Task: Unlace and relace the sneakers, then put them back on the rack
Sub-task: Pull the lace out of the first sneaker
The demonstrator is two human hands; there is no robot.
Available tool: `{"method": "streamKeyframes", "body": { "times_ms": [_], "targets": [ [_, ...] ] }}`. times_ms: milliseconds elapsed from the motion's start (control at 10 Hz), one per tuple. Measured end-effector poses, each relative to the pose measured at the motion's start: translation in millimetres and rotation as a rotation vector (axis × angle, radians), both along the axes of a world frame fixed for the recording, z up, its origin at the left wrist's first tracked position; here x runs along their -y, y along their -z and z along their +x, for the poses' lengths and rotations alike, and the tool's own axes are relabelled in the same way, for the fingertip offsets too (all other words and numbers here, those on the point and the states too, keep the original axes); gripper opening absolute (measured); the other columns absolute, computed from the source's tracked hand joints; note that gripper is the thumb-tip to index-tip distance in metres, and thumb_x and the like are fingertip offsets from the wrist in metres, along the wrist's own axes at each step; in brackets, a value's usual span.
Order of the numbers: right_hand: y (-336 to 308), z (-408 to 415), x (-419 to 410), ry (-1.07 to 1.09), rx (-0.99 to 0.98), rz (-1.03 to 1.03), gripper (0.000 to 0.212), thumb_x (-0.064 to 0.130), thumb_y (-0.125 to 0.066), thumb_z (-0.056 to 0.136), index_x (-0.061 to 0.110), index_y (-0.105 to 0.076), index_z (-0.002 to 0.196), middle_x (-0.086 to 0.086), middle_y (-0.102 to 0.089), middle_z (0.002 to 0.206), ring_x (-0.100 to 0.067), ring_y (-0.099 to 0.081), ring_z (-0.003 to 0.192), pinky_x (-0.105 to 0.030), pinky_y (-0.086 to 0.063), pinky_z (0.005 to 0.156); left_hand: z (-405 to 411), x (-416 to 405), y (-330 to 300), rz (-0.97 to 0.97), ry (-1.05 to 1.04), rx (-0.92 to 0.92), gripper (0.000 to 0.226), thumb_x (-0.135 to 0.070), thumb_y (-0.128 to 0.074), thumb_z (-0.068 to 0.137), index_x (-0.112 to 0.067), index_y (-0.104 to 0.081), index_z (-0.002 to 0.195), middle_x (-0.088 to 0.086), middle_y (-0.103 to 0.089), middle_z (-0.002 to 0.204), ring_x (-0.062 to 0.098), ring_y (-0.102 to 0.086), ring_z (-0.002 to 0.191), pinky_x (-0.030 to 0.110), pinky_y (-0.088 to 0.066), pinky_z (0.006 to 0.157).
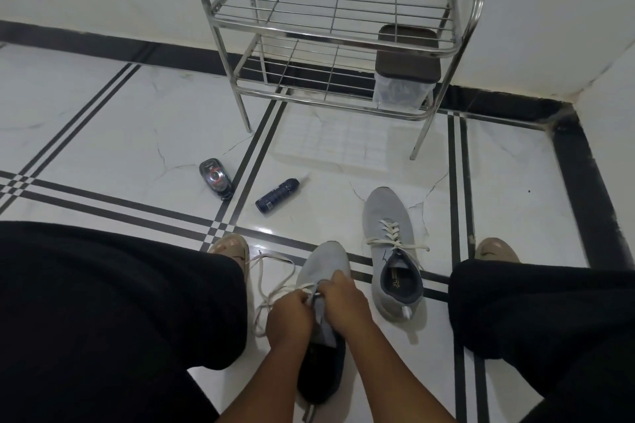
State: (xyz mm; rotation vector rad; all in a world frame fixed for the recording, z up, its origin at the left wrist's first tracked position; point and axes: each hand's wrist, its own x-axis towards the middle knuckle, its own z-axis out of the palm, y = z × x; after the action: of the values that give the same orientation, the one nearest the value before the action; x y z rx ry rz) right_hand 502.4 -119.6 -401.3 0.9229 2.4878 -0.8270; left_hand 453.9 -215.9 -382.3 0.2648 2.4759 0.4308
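Nearest in the scene, between two knees clothed in black, a grey knit sneaker with a dark heel opening (pixel 324 273) was held on the white tiled floor (pixel 120 134), its long axis running from heel near to toe far. The left hand (pixel 290 314) and the right hand (pixel 347 300) were both closed over its tongue area, fingers curled and seemingly pinching the cream flat lace (pixel 271 288), whose slack was looped out to the left. The eyelets lay directly under both grips, so threading was judged to proceed toeward-to-heelward. Just right, a second grey sneaker, laced (pixel 391 251), lay parallel. Farther off were a dark spray bottle (pixel 278 196) and a black polish container (pixel 214 176); farthest stood the steel wire rack (pixel 336 41).
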Motion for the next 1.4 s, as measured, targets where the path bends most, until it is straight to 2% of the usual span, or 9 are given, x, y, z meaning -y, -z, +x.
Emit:
{"method": "streamKeyframes", "body": {
  "times_ms": [200, 300, 500, 800, 900, 1100, 1200, 1300, 1400],
  "targets": [
    [-17.2, 0.3, -14.1, 1.128, -0.313, -0.779, 0.035, 0.039, -0.052, 0.094, 0.007, -0.055, 0.081, -0.01, -0.056, 0.064, -0.021, -0.058, 0.063, -0.033, -0.049, 0.061, -3.2, 12.7, 3.9, -0.101, -0.107, 0.041, 0.024, -0.027, -0.049, 0.093, -0.027, -0.067, 0.108, 0.003, -0.067, 0.111, 0.024, -0.062, 0.103, 0.027, -0.045, 0.076],
    [-11.8, -2.2, -23.3, 1.169, -0.278, -0.805, 0.023, 0.03, -0.054, 0.092, 0.009, -0.059, 0.084, -0.01, -0.063, 0.073, -0.021, -0.06, 0.062, -0.029, -0.048, 0.063, -0.5, 7.2, 5.2, -0.078, -0.067, 0.044, 0.024, -0.028, -0.048, 0.094, -0.028, -0.067, 0.108, 0.002, -0.067, 0.111, 0.023, -0.062, 0.102, 0.027, -0.043, 0.075],
    [-3.8, -7.8, 2.2, 0.205, 0.137, -0.116, 0.028, 0.037, -0.056, 0.084, 0.025, -0.066, 0.109, -0.004, -0.057, 0.115, -0.027, -0.055, 0.104, -0.031, -0.044, 0.086, 3.2, 2.8, 5.1, -0.036, -0.054, 0.052, 0.025, -0.031, -0.047, 0.094, -0.03, -0.068, 0.106, 0.0, -0.068, 0.107, 0.019, -0.062, 0.097, 0.025, -0.039, 0.071],
    [-58.4, -16.3, -56.7, 1.803, -1.027, -1.292, 0.022, 0.017, -0.035, 0.1, 0.014, -0.051, 0.084, -0.002, -0.058, 0.075, -0.012, -0.054, 0.057, -0.024, -0.05, 0.068, -1.4, 7.2, 10.0, -0.043, -0.053, 0.055, 0.027, -0.03, -0.044, 0.094, -0.026, -0.067, 0.11, 0.002, -0.066, 0.112, 0.022, -0.061, 0.103, 0.025, -0.038, 0.073],
    [-77.6, -31.3, -63.4, 1.088, -0.671, -0.656, 0.019, 0.017, -0.053, 0.094, 0.016, -0.059, 0.076, 0.004, -0.058, 0.063, -0.01, -0.048, 0.049, -0.019, -0.036, 0.047, -0.2, 3.7, 8.3, -0.015, 0.002, 0.06, 0.025, -0.027, -0.046, 0.094, -0.025, -0.068, 0.106, 0.001, -0.067, 0.108, 0.02, -0.062, 0.1, 0.027, -0.045, 0.074],
    [-24.4, -4.4, 4.8, -0.108, 0.183, 0.134, 0.023, 0.022, -0.052, 0.093, 0.019, -0.063, 0.112, -0.003, -0.056, 0.12, -0.024, -0.058, 0.107, -0.033, -0.043, 0.09, -0.8, 5.1, 8.6, 0.031, 0.006, 0.045, 0.023, -0.027, -0.047, 0.092, -0.028, -0.07, 0.096, -0.002, -0.068, 0.103, 0.017, -0.062, 0.092, 0.027, -0.045, 0.07],
    [-18.1, 1.9, 5.2, 0.149, 0.143, -0.048, 0.019, 0.029, -0.049, 0.092, 0.025, -0.067, 0.096, 0.0, -0.055, 0.107, -0.022, -0.054, 0.1, -0.032, -0.037, 0.086, -2.1, 5.9, 7.8, 0.037, -0.015, 0.06, 0.023, -0.031, -0.049, 0.091, -0.03, -0.069, 0.1, -0.001, -0.068, 0.108, 0.021, -0.063, 0.097, 0.027, -0.046, 0.075],
    [-39.2, -21.1, -30.9, 1.105, -0.174, -0.838, 0.027, 0.019, -0.042, 0.097, 0.008, -0.057, 0.078, -0.007, -0.056, 0.073, -0.019, -0.056, 0.063, -0.028, -0.044, 0.07, -1.7, 8.8, 11.1, -0.011, -0.013, 0.054, 0.022, -0.031, -0.048, 0.093, -0.029, -0.068, 0.103, 0.002, -0.067, 0.111, 0.024, -0.062, 0.103, 0.027, -0.043, 0.077],
    [-55.9, -18.2, -63.6, 1.615, -0.789, -1.204, 0.022, 0.017, -0.039, 0.1, 0.012, -0.053, 0.085, 0.0, -0.052, 0.061, -0.011, -0.045, 0.043, -0.031, -0.046, 0.074, -1.7, 8.9, 13.8, -0.047, 0.008, 0.055, 0.022, -0.027, -0.047, 0.092, -0.028, -0.067, 0.101, 0.001, -0.067, 0.112, 0.022, -0.062, 0.104, 0.029, -0.046, 0.081]
  ]
}}
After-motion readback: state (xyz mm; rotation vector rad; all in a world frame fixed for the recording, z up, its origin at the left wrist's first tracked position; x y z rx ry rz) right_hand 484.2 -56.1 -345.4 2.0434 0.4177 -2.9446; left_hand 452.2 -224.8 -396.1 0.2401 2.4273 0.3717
